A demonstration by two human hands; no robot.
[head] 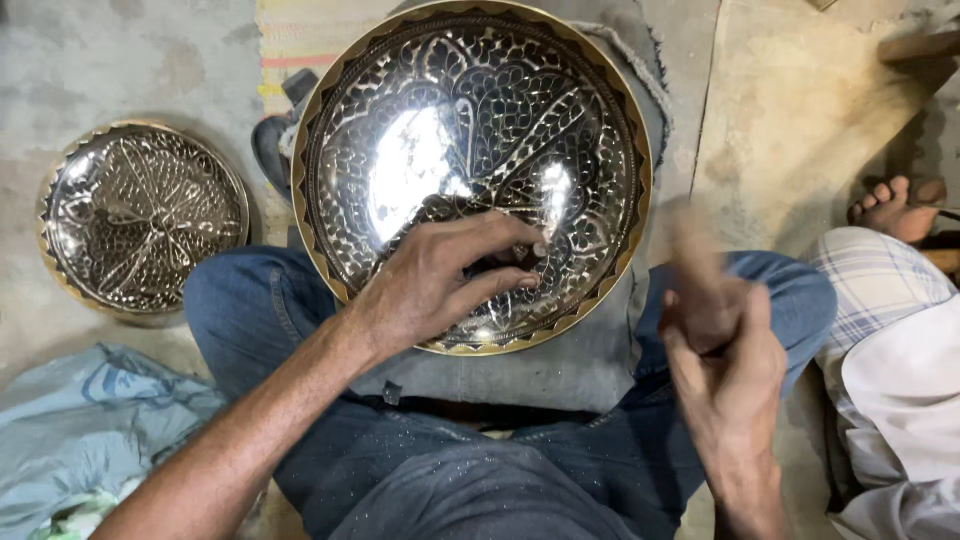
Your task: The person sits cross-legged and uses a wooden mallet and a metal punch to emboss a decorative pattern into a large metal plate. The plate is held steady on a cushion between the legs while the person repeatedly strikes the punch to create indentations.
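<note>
A metalworker's floor workshop, by the look of it. Two engraved, mirror-bright metal bowls [470,170] [143,217] sit low over bare, stained concrete floor [120,60] (worn cloth padding [590,350] underneath, everyone seated on the ground).

A large shiny engraved metal bowl [470,130] with a brass-coloured rim lies tilted on the lap.

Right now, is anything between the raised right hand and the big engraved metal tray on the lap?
Nothing visible. The right hand is blurred, off the large tray's right rim. The left hand already rests on the tray's lower part, leaving the gap unblocked.
</note>
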